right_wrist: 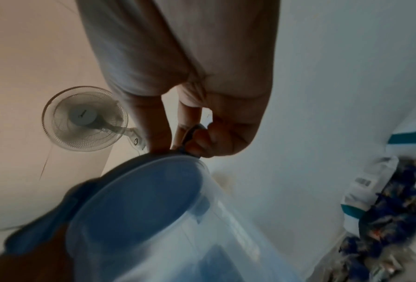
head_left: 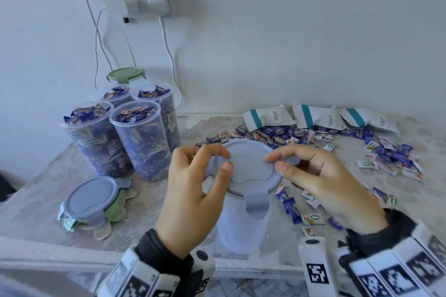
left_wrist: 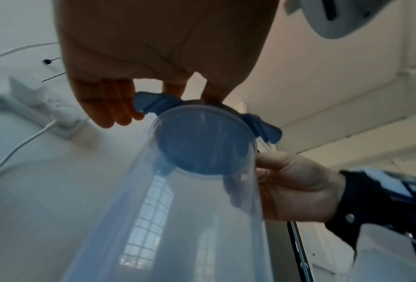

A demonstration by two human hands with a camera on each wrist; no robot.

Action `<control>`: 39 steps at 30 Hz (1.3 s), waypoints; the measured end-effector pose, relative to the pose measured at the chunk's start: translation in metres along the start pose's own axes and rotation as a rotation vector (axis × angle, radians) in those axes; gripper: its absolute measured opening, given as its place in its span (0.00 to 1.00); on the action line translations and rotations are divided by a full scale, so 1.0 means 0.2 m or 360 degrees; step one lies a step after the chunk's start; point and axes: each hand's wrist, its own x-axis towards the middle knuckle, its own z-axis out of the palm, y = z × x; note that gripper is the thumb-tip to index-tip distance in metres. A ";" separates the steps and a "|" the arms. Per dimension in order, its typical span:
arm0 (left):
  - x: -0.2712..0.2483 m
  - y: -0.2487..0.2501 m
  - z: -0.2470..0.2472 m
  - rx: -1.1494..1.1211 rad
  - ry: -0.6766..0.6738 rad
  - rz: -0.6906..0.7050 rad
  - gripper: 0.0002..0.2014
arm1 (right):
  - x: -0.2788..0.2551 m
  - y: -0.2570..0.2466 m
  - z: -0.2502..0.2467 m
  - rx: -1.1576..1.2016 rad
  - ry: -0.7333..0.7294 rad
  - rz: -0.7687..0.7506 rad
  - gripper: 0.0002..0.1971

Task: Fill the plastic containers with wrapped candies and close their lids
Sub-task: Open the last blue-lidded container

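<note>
Two hands meet at one blue lid [head_left: 251, 166] seated on an empty clear container [head_left: 241, 229] in the head view. My left hand [head_left: 193, 190] pinches its left tab; my right hand [head_left: 321, 176] pinches its right tab. Four filled containers [head_left: 137, 137] stand left of it, loose candies [head_left: 301, 135] right. Left wrist view: fingers [left_wrist: 110, 106] curl at a lid tab [left_wrist: 151, 103]. Right wrist view: fingertips [right_wrist: 199, 141] pinch the tab.
</note>
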 end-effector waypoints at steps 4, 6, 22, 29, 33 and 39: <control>-0.05 0.04 0.03 0.0115 -0.0190 0.0114 0.33 | -0.01 0.03 0.02 -0.0224 0.0181 -0.0139 0.10; -0.05 0.04 0.04 0.0119 -0.0217 0.0175 0.35 | -0.02 0.04 0.03 -0.0309 0.0246 -0.0241 0.15; -0.25 -0.45 -0.26 0.0389 0.0536 -0.0395 0.30 | -0.11 0.27 0.20 -0.0008 0.0095 -0.0312 0.36; -0.34 -0.75 -0.29 0.0920 0.0358 -0.0875 0.35 | -0.11 0.29 0.23 0.0168 0.0088 -0.0282 0.39; -0.30 -0.67 -0.26 0.0874 0.0390 -0.0752 0.34 | -0.12 0.29 0.24 0.0136 0.0113 -0.0276 0.37; -0.31 -0.39 -0.09 -0.0008 0.0117 -0.0181 0.33 | -0.16 0.33 0.24 0.0083 0.0181 -0.0248 0.38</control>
